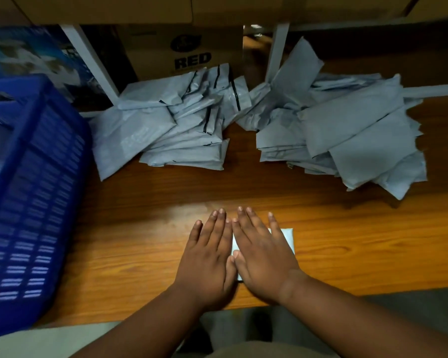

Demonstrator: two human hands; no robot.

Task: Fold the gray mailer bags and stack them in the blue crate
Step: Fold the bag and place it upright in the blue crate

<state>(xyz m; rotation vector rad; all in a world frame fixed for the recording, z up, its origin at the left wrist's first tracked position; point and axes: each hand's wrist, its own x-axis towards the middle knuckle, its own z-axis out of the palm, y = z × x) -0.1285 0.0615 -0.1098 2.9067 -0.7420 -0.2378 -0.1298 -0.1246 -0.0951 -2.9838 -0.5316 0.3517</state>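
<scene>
- We looked down on a wooden table [347, 254] with orange-brown grain that filled most of the view; its near edge ran along the bottom.
- A blue crate [31, 202] with slotted walls stood at the table's left end, cut off by the left edge, so we could not see what it held.
- Two loose heaps of gray mailer bags lay at the far side: the left heap [171, 125] showed black sealing strips, and the right heap [347, 133] spread toward the right edge.
- Behind the left heap stood a cardboard box [186, 52] printed with the word "RED" under a round logo too blurred to read.
- White frame legs [277, 52] rose behind the heaps, and what lay above them was dark and cut off.
- Near the front edge, our left hand [207, 257] and right hand [264, 254] lay flat side by side, fingers straight and pointing away, thumbs touching.
- Both palms pressed on a folded mailer bag [287, 239], mostly hidden; only its right end and a sliver between the hands showed, with its long axis apparently running left to right.
</scene>
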